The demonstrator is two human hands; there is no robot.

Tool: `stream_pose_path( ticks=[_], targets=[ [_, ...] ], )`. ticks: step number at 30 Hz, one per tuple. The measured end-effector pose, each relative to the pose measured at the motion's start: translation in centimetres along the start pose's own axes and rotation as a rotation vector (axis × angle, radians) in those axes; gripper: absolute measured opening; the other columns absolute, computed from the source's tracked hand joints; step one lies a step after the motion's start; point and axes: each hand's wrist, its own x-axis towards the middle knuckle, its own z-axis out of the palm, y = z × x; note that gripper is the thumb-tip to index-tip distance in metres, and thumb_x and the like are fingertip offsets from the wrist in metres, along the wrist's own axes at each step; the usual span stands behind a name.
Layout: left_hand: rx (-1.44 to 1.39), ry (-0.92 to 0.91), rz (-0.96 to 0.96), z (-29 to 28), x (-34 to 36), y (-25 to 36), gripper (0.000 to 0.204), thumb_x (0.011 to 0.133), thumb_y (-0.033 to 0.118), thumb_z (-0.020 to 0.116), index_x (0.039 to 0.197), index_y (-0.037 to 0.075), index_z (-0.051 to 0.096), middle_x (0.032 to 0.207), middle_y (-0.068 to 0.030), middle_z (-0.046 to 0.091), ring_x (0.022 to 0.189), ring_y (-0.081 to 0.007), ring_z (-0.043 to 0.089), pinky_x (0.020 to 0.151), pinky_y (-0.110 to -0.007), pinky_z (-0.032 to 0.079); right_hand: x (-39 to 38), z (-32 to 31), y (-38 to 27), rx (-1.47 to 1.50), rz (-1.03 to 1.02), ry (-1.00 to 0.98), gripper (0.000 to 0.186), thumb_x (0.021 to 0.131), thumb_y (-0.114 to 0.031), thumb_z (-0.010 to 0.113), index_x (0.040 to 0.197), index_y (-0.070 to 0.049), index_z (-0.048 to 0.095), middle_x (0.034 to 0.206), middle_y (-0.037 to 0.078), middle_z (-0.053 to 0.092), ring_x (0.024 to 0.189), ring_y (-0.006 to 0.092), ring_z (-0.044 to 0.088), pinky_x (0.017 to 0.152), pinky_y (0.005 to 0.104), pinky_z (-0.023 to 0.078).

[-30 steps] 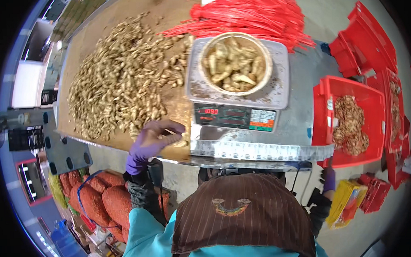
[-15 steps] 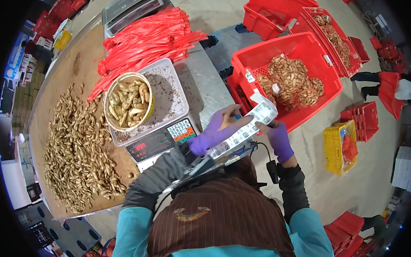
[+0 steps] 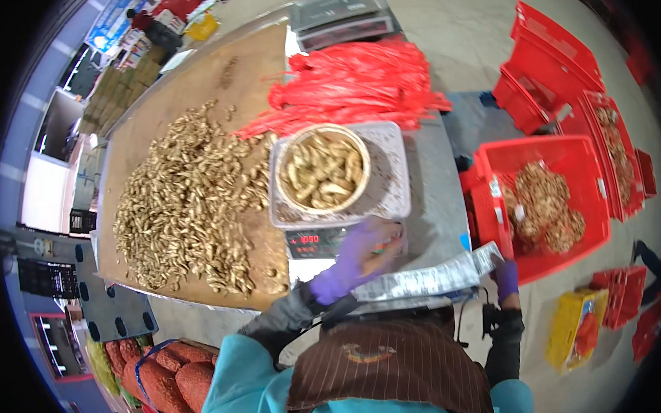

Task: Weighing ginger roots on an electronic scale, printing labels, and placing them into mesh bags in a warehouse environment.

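My left hand (image 3: 358, 260), in a purple glove with bare fingertips, reaches over the keypad end of the scale's display panel (image 3: 324, 243). Its fingers look stretched out with nothing in them, though motion blurs them. At the right, my right hand (image 3: 505, 278), also purple-gloved, grips the far end of a long strip of white printed labels (image 3: 428, 278). The strip runs leftward along the table's near edge, below my left hand. On the scale's pale tray (image 3: 384, 168), a round tub (image 3: 280, 172) holds brown, elongated, shell-like pieces (image 3: 322, 170).
A heap of similar pieces (image 3: 192, 204) covers the brown board on the left. Red mesh bags (image 3: 355, 82) lie behind the scale, near another scale (image 3: 338, 17). A red crate (image 3: 489, 157) with filled bags stands right; a yellow crate (image 3: 564, 329) sits on the floor.
The view has swung, so the table sits farther right. My left hand has left the label strip and moved over the scale's keypad. My right hand still holds the strip, now stretched rightward.
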Motion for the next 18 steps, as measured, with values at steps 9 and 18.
stream_pose_path(
  ticks=[9, 18],
  targets=[
    [0.815, 0.546, -0.593, -26.6, -4.4, -32.5, 0.028, 0.077, 0.016, 0.060, 0.100, 0.001, 0.063, 0.084, -0.0160, 0.066, 0.080, -0.0277, 0.064, 0.073, -0.036, 0.049, -2.2, -4.6, -4.7, -0.132, -0.483, 0.478, 0.040, 0.088, -0.027, 0.058, 0.115, 0.003, 0.056, 0.104, 0.011, 0.062, 0.092, 0.0190, 0.056, 0.082, 0.0295, 0.044],
    [1.179, -0.060, -0.636, -25.9, 3.9, -39.8, 0.031, 0.083, 0.037, 0.053, 0.073, 0.012, 0.065, 0.067, -0.0097, 0.060, 0.061, -0.0274, 0.057, 0.053, -0.041, 0.043, -14.9, 2.3, -14.9, -0.020, -0.466, 0.523, 0.033, 0.088, -0.021, 0.057, 0.109, 0.004, 0.060, 0.095, 0.009, 0.064, 0.087, 0.0156, 0.057, 0.080, 0.0269, 0.045]
  ],
)
